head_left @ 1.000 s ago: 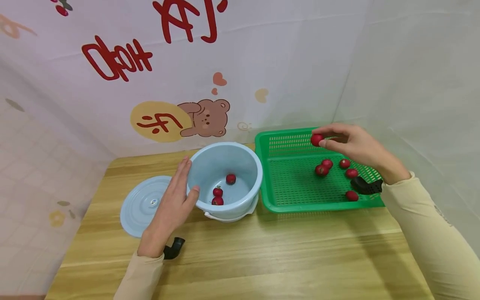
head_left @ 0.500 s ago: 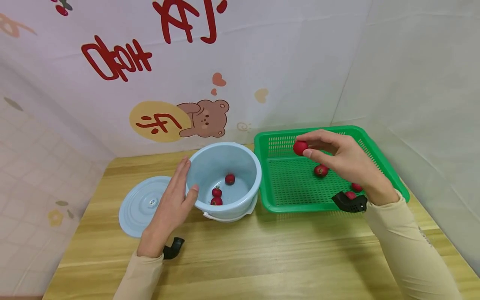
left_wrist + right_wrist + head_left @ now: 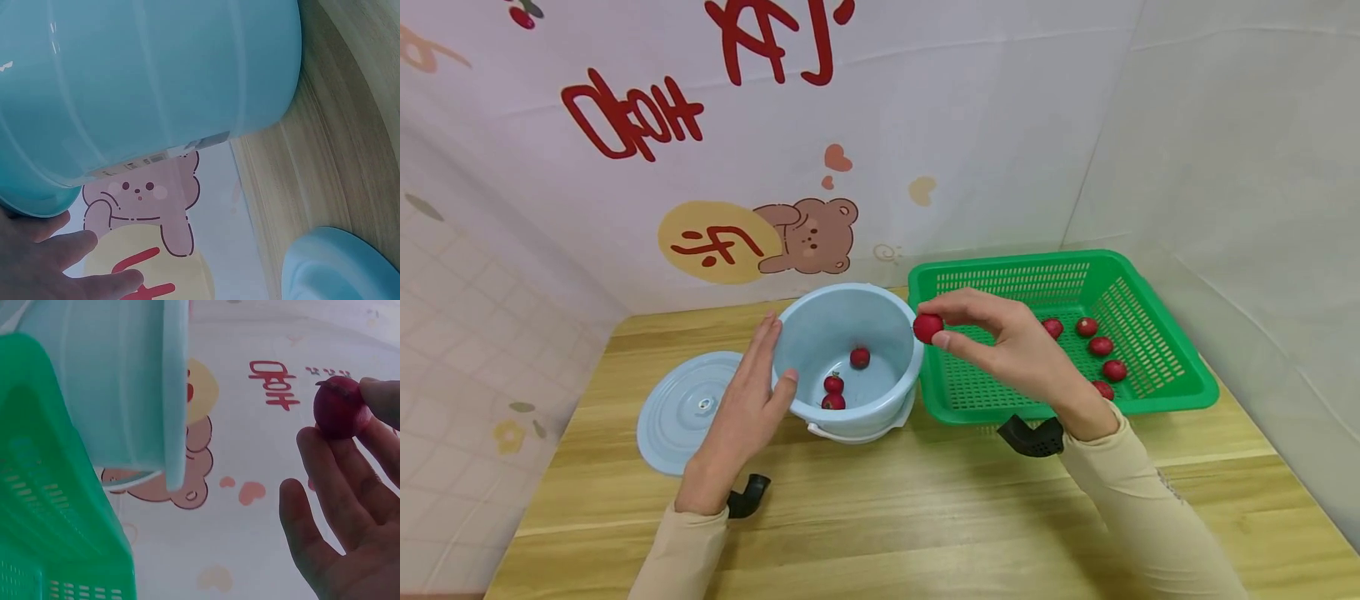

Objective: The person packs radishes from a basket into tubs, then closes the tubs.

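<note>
My right hand [image 3: 1011, 346] pinches a small round red radish [image 3: 928, 327] between thumb and fingertips, just beyond the right rim of the light blue bucket [image 3: 820, 325]. In the right wrist view, the held radish [image 3: 339, 407] shows a short dark stem stub. My left hand [image 3: 745, 412] rests with straight fingers against the bucket's left rim. In the left wrist view its fingers [image 3: 72, 248] lie by that rim. Inside the bucket sit three radishes [image 3: 860, 358]. Several more radishes [image 3: 1101, 347] lie in the green basket [image 3: 1150, 405], partly hidden by my right hand and forearm.
A round light blue lid [image 3: 677, 408] lies on the wooden table [image 3: 925, 517], left of the bucket and partly under my left hand. Basket and bucket stand side by side. A printed white cloth [image 3: 1000, 125] hangs directly behind them. The bucket's white handle [image 3: 859, 439] hangs down in front.
My right hand has carried the radish left and somewhat lower in the head view, from above the basket to the bucket's right rim. My left hand has stayed in place.
</note>
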The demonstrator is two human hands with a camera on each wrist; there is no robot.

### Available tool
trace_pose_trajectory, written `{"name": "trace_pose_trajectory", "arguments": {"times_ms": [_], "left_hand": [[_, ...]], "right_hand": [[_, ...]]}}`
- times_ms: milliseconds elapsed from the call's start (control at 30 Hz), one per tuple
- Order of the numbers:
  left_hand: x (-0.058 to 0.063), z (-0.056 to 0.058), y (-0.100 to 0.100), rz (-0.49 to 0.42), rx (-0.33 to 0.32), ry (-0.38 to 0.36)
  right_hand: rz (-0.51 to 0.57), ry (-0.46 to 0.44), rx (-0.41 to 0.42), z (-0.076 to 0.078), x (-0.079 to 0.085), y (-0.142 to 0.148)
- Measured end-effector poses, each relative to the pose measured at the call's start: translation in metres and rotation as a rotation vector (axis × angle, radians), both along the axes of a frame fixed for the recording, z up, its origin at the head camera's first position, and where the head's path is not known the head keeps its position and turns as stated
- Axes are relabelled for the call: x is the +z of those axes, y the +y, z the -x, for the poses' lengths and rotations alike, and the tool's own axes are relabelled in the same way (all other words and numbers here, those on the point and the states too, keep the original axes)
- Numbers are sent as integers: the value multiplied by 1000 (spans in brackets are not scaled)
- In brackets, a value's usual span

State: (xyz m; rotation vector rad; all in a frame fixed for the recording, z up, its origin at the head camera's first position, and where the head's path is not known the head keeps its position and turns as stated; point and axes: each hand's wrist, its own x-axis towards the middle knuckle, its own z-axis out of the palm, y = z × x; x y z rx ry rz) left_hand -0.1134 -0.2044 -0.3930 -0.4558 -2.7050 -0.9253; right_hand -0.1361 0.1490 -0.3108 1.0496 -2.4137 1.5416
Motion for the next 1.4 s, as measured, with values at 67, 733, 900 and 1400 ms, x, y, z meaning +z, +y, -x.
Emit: {"name": "trace_pose_trajectory", "arguments": {"times_ms": [67,733,900,1400], "left_hand": [[0,0,1,-3,-1,5],[0,0,2,-10,-3,13],[0,1,3,-6,-8,13],[-1,0,1,-8,4,6]], "right_hand": [[2,16,4,-1,-3,-7],[-207,299,-32,2,-44,-54],[-245,278,-77,1,-47,-55],[-168,228,-45,-5,-45,-41]]}}
